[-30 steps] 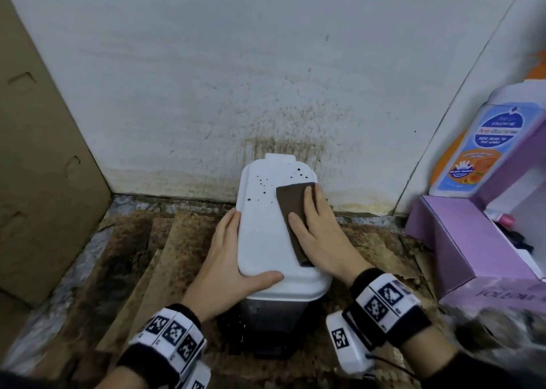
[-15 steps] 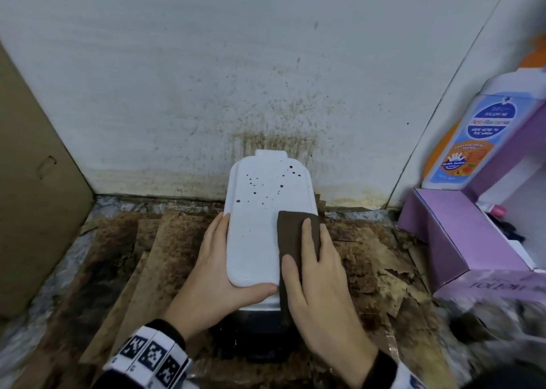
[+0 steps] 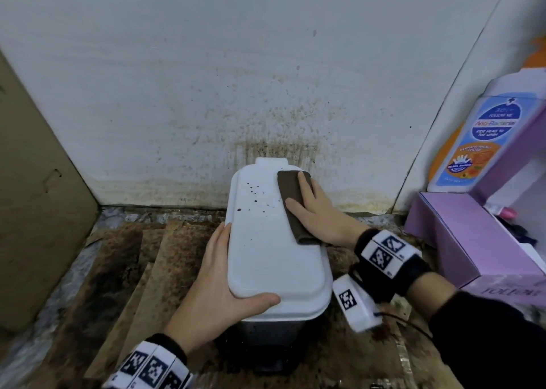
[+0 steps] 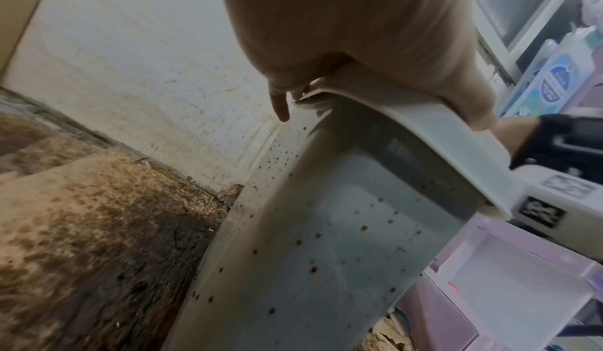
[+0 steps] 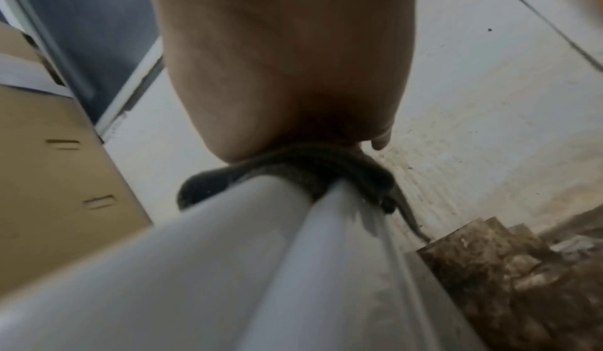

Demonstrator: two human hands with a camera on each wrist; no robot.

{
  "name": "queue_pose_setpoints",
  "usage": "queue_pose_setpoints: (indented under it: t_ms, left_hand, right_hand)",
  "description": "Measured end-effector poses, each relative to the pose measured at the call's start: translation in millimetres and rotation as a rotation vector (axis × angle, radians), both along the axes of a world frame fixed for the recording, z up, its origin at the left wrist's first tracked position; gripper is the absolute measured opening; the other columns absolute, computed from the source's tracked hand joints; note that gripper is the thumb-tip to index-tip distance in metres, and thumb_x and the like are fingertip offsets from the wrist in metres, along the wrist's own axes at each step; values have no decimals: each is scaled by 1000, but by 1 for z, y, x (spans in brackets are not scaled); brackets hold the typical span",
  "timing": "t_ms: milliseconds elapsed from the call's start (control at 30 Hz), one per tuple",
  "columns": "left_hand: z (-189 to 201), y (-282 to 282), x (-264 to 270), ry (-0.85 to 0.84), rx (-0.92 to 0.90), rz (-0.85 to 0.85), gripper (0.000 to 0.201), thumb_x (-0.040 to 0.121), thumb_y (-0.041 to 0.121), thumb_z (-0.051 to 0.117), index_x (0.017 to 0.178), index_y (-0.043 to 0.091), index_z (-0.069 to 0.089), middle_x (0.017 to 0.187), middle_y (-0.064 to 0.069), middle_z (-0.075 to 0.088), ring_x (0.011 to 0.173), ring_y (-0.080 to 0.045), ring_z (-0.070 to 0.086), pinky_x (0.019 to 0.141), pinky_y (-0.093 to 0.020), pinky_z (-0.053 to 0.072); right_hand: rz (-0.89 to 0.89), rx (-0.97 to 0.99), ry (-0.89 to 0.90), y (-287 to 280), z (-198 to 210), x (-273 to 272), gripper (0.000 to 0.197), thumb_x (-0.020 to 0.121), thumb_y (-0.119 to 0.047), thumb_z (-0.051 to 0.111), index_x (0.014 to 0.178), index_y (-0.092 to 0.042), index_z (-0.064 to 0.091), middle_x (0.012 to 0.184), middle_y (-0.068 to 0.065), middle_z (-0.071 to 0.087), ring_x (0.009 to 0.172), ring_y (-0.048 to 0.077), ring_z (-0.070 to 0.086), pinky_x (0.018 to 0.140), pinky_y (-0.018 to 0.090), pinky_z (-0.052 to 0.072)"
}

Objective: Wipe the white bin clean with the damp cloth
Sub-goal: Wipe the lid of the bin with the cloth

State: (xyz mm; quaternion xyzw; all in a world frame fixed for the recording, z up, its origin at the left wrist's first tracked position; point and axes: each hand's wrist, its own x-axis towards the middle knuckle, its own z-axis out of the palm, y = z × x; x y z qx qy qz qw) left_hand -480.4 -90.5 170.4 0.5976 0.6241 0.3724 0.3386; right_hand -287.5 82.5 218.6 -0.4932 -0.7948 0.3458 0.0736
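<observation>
Against the stained wall point(image 3: 206, 93), left hand point(image 3: 212, 288) grasps the bin point(image 3: 266, 255); flat right hand point(image 3: 319, 211) half-hides the cloth point(image 3: 291, 193).

Smooth white plastic bin lid point(image 3: 274, 249), matt brown cloth point(image 3: 291, 199) at two o'clock; rough stained cardboard point(image 3: 124, 270) underneath

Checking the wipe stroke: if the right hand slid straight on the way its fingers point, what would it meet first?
The right hand presses the brown cloth near the lid's far end. Straight on, it likely runs off the lid and meets the stained wall; depth is unclear.
</observation>
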Motion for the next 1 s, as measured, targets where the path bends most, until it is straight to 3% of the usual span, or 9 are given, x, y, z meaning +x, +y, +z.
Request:
queue_pose_setpoints:
  t_ms: [133, 300, 400, 467, 600, 733, 867, 1000]
  left_hand:
    - [-1, 0, -1, -2, -1, -1, 138, 53, 81, 81, 156, 51, -5, 159, 40, -7, 151, 8, 6, 123, -39, 24]
    - [0, -1, -1, -1, -7, 2, 136, 54, 79, 82, 156, 50, -2, 160, 38, -4, 151, 7, 9, 123, -42, 25]
    - [0, -1, -1, 1, -10, 4, 137, 52, 82, 81, 157, 49, -1, 160, 36, -3, 152, 5, 10, 124, -46, 26]
    - [0, -1, 0, 19, -18, 6, 138, 51, 85, 79, 157, 49, -3, 160, 36, -4, 153, 1, 9, 123, -50, 26]
    - [-1, 0, 1, 80, -19, 18, 139, 50, 90, 73, 156, 50, -7, 160, 36, -8, 155, -3, 3, 124, -53, 22]
    - [-5, -1, 0, 68, -19, 24, 140, 48, 92, 73, 156, 49, -5, 160, 35, -7, 154, -3, 5, 124, -53, 24]
    - [-6, -1, 3, 45, -6, 23, 139, 49, 87, 77, 156, 49, -4, 160, 36, -6, 153, -1, 10, 123, -50, 28]
    - [-6, -1, 3, 33, 5, 25, 136, 52, 83, 79, 156, 51, -2, 160, 36, -5, 152, 1, 11, 122, -48, 30]
  right_hand:
    - [7, 35, -94, 31, 1, -8, 80, 107, -61, 31, 164, -29, -14, 175, 6, -10, 161, 30, 5, 128, 54, 16]
    - [52, 232, -228, 43, 2, -20, 72, 110, -52, 27, 166, -22, -8, 172, 8, -23, 162, 29, -6, 129, 53, 8]
    - [114, 224, -162, 44, -1, -17, 68, 112, -45, 25, 166, -19, -9, 171, 8, -26, 160, 26, -20, 130, 46, -1]
    - [108, 177, -101, 39, -3, -12, 68, 113, -45, 25, 166, -19, -7, 173, 5, -22, 160, 23, -18, 130, 42, -2]
    - [73, 144, -39, 6, -2, -3, 69, 112, -47, 26, 167, -19, -5, 173, 0, -23, 160, 21, -18, 131, 46, 0]
    - [81, 203, -53, -56, -4, 10, 66, 113, -44, 25, 166, -22, -7, 170, -3, -29, 157, 16, -28, 129, 36, -10]
    - [78, 228, -66, -110, -11, 21, 66, 112, -45, 21, 164, -27, -16, 165, -8, -40, 150, 6, -40, 129, 33, -12]
    - [87, 250, -111, -113, -11, 20, 65, 110, -50, 13, 163, -29, -18, 163, -12, -41, 149, 4, -41, 130, 35, -12]
